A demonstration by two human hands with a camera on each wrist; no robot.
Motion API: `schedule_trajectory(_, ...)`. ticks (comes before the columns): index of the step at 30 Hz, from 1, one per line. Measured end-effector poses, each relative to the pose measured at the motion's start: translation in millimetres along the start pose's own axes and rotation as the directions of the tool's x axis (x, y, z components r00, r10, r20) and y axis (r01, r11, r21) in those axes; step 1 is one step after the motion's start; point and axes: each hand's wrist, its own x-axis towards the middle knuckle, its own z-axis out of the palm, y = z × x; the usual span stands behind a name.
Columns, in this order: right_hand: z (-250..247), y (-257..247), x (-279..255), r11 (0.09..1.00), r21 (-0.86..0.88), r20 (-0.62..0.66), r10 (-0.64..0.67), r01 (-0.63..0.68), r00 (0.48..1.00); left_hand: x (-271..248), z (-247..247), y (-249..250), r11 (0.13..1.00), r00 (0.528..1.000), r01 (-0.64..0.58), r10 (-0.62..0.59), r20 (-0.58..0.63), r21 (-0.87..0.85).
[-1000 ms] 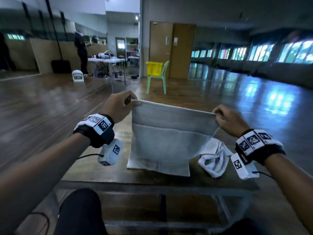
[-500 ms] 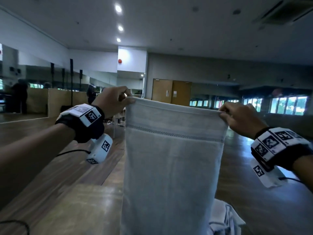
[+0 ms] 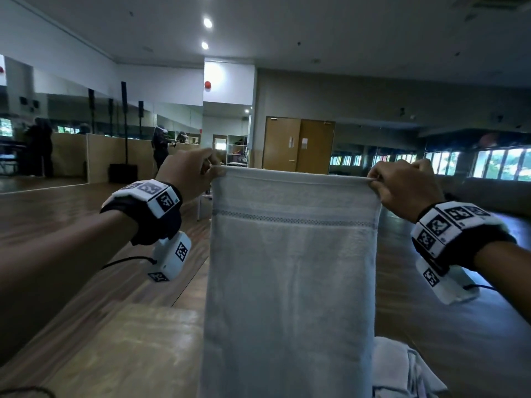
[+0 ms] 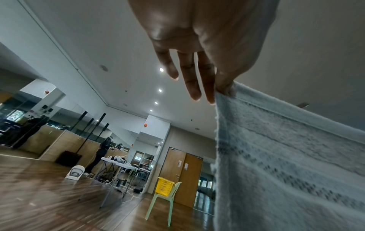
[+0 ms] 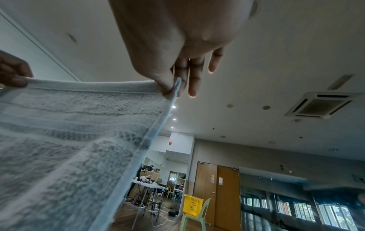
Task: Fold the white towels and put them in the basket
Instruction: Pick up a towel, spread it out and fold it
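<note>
A white towel point(image 3: 290, 282) hangs full length in front of me, its top edge stretched flat between both hands. My left hand point(image 3: 198, 170) pinches the top left corner; in the left wrist view the towel point(image 4: 286, 156) drops from that pinch point(image 4: 223, 89) while the other fingers stay straight. My right hand point(image 3: 396, 182) pinches the top right corner, seen also in the right wrist view as hand point(image 5: 169, 87) on towel point(image 5: 69, 132). A second, crumpled white towel point(image 3: 402, 369) lies on the table at lower right. A yellow basket point(image 4: 164, 186) sits on a green chair far ahead.
The wooden table point(image 3: 129, 349) lies below the hanging towel. The green chair point(image 5: 195, 215) with the yellow basket point(image 5: 192, 204) stands near brown double doors point(image 3: 298, 146). A white folding table point(image 4: 118, 164) with cables and a person stand at left by the mirrors.
Both hands have lifted the towel off the table, from chest height to fully hanging. My view has tilted up toward the room and ceiling.
</note>
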Motion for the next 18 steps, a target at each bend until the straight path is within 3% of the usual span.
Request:
schedule_trajectory(5, 28, 2, 3, 0.999, 0.023, -0.065, 0.034, -0.033, 0.997, -1, 32, -3, 1.000, 0.999, 0.000, -0.001, -0.048, -0.023)
schedule_trajectory(9, 63, -3, -23, 0.997, 0.069, 0.027, 0.021, -0.022, 0.999, -29, 72, -21, 0.999, 0.999, 0.036, -0.036, 0.016, -0.025)
schedule_trajectory(15, 130, -18, -115, 0.994, 0.105, 0.264, -0.018, -0.010, 0.964, -114, 137, -47, 0.997, 0.950, 0.068, -0.058, 0.306, -0.025)
schedule_trajectory(18, 166, -21, -174, 0.985, 0.158, 0.456, -0.016, -0.063, 0.890, -176, 167, -51, 0.998, 0.856, 0.059, -0.046, 0.514, -0.010)
